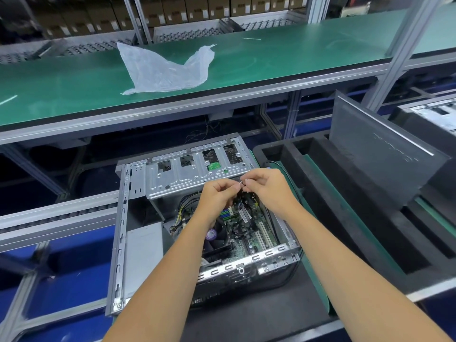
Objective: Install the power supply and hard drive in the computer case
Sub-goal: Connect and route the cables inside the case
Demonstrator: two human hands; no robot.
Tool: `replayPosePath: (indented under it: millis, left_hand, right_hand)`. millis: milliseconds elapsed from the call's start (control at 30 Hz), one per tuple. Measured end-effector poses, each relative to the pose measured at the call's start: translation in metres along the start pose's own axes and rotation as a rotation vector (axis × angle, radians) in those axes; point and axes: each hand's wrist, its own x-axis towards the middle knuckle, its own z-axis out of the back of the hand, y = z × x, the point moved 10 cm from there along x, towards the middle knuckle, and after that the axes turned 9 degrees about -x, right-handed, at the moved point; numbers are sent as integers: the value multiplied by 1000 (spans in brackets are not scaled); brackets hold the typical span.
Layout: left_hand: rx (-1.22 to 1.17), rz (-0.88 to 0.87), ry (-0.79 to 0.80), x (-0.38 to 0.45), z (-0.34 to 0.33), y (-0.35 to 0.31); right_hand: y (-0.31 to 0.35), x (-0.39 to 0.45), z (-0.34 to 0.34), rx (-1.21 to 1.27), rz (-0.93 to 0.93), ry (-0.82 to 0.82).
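Over the open case: both hands meet at the drive cage's near edge
Computer case: lying open on the dark conveyor tray, motherboard exposed
Power supply: grey box seated at the case's left side
Hard drive: cannot tell where
Left hand: pinching a small pale wire or tie
Right hand: pinching the same piece
Advice: judged cable tidying; keep the piece taut, clear of the fan
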Motion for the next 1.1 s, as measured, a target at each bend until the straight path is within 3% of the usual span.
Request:
replayPosePath:
  millis: [633, 1100]
  left_hand:
    - [-20, -19, 10, -1, -5, -5]
    - [-34, -11, 11, 3, -3, 2]
  right_hand:
    - [-3, 5, -10, -201, 56, 16]
    - [-1, 4, -5, -167, 43, -3]
